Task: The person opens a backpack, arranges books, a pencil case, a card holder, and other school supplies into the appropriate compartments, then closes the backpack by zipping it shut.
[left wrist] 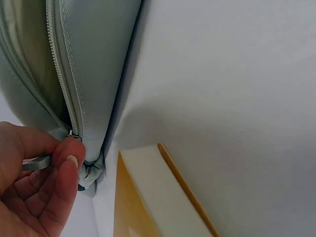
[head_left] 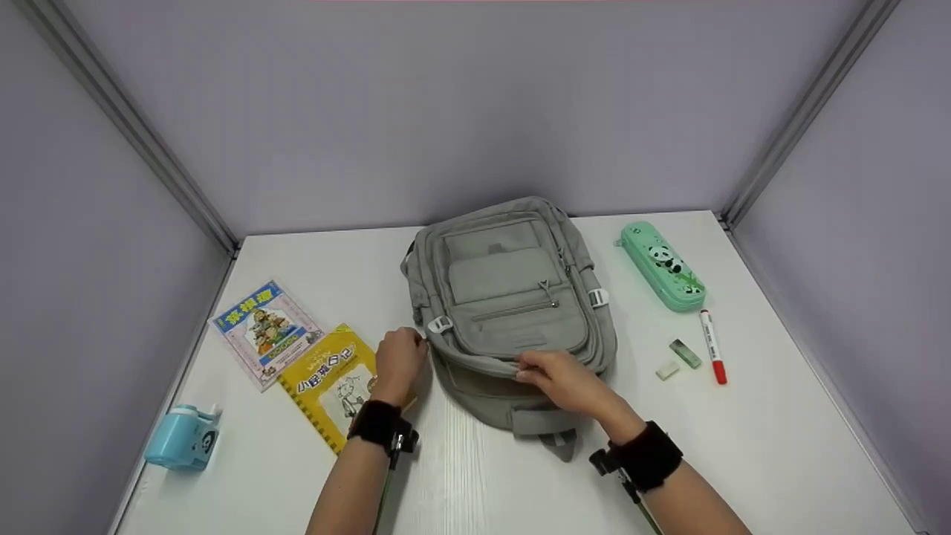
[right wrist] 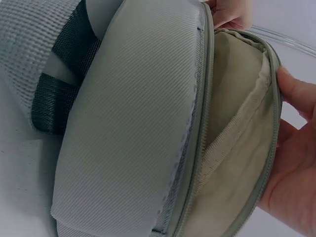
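A grey backpack lies on the table, its main compartment unzipped along the edge facing the person. At the left end of that opening, my left hand pinches the zipper; the metal zipper pull sticks out between its fingers in the left wrist view. My right hand grips the upper edge of the opening near its middle, thumb on one side and fingers on the other. Between the parted zipper rows, the right wrist view shows the beige lining.
Left of the bag are a yellow book, a pink-and-blue booklet and a blue pencil sharpener. To the right lie a green panda pencil case, a red-capped marker, a green-sleeved eraser and a small white eraser.
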Motion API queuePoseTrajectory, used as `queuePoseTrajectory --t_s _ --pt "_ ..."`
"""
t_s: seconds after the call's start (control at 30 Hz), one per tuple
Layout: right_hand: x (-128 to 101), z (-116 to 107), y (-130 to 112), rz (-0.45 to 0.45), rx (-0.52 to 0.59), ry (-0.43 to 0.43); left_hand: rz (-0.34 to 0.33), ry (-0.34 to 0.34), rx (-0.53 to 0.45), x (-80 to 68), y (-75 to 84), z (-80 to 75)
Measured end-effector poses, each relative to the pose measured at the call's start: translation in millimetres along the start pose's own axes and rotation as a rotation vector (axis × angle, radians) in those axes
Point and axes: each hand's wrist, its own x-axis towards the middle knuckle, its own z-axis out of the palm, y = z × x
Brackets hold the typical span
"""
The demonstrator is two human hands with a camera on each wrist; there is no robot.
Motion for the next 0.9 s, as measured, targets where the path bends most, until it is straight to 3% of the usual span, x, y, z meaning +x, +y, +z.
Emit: queuePoseTrajectory --t_s 0.23,0.47,0.63,0.77,0.9 --pt "1 1 -5 -0.030 -0.084 0.071 -0.080 0.008 -0.082 10.9 -3.3 5.6" --pt "0 5 -7 -0.065 -0.184 0.119 -0.099 0.009 -0.083 18.7 -6.2 9.0" --pt "0 8 -4 -0.071 -0.228 0.137 -0.081 -0.073 -0.071 23.3 -9.0 7.5" --pt "0 11 -1 -0.064 -0.254 0.151 -0.016 -0.136 -0.058 20.8 -12.7 4.0" --pt "2 12 -2 -0.067 -0.257 0.165 0.065 -0.097 -0.031 11.4 -10.8 -0.8"
